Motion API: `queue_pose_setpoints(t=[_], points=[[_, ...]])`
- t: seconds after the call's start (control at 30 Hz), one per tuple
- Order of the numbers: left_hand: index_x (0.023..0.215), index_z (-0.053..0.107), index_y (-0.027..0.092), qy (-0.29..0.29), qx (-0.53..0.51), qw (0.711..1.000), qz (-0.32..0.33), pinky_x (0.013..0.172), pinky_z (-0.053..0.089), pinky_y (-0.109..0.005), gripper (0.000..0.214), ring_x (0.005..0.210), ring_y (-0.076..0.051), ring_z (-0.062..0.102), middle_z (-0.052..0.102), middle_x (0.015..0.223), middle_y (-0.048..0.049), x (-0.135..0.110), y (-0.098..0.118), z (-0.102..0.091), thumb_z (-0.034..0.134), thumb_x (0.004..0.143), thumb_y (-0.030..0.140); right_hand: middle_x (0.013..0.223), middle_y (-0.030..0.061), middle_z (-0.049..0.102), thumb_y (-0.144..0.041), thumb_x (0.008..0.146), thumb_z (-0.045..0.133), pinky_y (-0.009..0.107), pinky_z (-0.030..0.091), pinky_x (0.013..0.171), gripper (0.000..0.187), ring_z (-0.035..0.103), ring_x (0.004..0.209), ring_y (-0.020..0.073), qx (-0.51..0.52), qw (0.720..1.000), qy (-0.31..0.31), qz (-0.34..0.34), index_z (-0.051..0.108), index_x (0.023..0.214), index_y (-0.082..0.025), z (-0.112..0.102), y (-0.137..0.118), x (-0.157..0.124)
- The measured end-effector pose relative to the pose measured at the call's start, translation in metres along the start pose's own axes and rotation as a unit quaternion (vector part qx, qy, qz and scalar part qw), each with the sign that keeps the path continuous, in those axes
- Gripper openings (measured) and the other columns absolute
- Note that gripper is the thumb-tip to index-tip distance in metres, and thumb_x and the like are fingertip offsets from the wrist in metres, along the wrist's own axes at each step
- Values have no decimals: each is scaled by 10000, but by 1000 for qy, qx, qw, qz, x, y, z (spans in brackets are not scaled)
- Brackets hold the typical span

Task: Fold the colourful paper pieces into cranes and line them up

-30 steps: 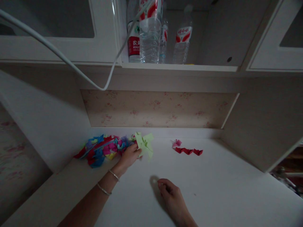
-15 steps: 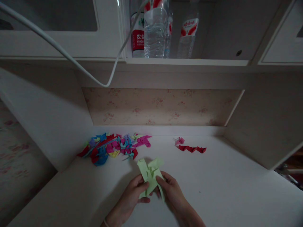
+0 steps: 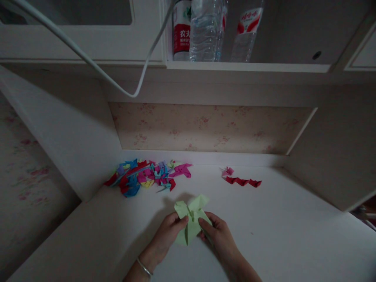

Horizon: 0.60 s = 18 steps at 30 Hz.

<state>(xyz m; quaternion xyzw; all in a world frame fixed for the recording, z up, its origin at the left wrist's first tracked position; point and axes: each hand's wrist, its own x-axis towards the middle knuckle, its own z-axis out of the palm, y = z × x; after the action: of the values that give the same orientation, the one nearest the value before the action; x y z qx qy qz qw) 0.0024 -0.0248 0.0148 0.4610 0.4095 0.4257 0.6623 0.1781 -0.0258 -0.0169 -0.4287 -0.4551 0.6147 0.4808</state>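
A light green folded paper piece [image 3: 191,219] is held just above the white desk [image 3: 276,235], near its front middle. My left hand [image 3: 168,234] pinches the paper's left side with thumb and fingers closed. My right hand [image 3: 219,233] pinches its right side the same way. A thin bracelet circles my left wrist. Two flaps of the paper stick up toward the back.
A heap of several colourful folded papers [image 3: 147,179] lies at the back left of the desk. A row of red folded pieces [image 3: 243,181] with a pink one [image 3: 228,171] lies at the back right. Water bottles [image 3: 205,29] stand on the shelf above; a white cable [image 3: 88,58] hangs across.
My left hand lifted the green paper from the heap and brought it to the front middle. My right hand joined it, and both now grip the paper lower and closer to the desk.
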Motion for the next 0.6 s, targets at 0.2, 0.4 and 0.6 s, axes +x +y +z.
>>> queue_pose_setpoints(t=[0.2, 0.4, 0.6], points=[[1020, 684, 104, -16, -10, 1000, 1, 850, 443, -347, 363, 885, -250, 626, 700, 958, -104, 0, 0, 2, 636, 789, 379, 576, 9, 575, -476, 751, 678, 221, 364, 491, 410, 470, 500, 96, 35, 999, 7, 13, 674, 939, -112, 5, -8, -4], [1019, 686, 104, -8, -24, 1000, -7, 862, 437, -342, 341, 889, -245, 626, 699, 970, -102, 0, -1, 2, 647, 781, 344, 608, 20, 599, -449, 772, 672, 214, 364, 487, 380, 478, 513, 92, 39, 999, 4, 10, 678, 960, -118, 3, -2, -3], [1005, 693, 97, -5, -34, 999, -17, 849, 441, -349, 339, 894, -253, 625, 702, 954, -105, 0, 1, 3, 661, 761, 331, 590, 5, 591, -451, 765, 677, 213, 358, 479, 382, 468, 496, 87, 28, 999, 16, 7, 676, 950, -116, 1, 5, 0]])
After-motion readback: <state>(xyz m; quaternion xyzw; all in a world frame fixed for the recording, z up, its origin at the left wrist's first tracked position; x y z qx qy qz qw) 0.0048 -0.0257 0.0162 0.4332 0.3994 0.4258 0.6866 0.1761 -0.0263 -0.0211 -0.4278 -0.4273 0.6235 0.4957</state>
